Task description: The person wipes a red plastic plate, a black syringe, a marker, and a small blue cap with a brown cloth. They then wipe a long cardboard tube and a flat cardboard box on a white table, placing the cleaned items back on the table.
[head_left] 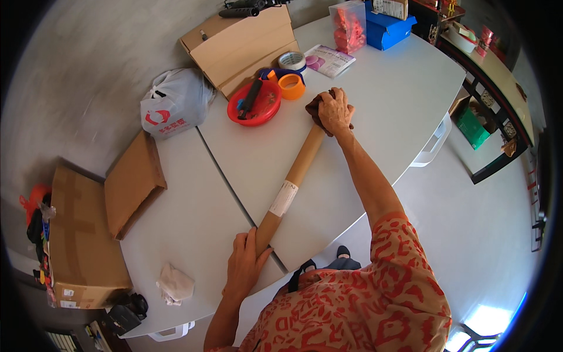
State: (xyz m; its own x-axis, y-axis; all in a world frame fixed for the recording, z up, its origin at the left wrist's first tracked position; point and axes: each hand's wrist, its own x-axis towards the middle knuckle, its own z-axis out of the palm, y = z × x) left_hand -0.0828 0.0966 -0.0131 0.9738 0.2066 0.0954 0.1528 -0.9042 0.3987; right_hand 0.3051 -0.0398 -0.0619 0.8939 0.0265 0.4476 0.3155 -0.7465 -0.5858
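Large cardboard box [82, 234] at far left, flat carton [134, 182] beside it. Left hand [245, 264] fingers curled around near end of long cardboard tube [293, 176] lying diagonally on white table [193, 217]. Red bowl [255, 102] beyond. Right hand [334, 111] closed over tube's far end, pressing brown cloth [314, 108].

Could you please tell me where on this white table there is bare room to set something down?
The table is bare right of the cardboard tube, from the right hand to the far edge. Another free patch lies between the tube, the flat carton and the crumpled tissue. It is crowded around the red dish, tape rolls and boxes.
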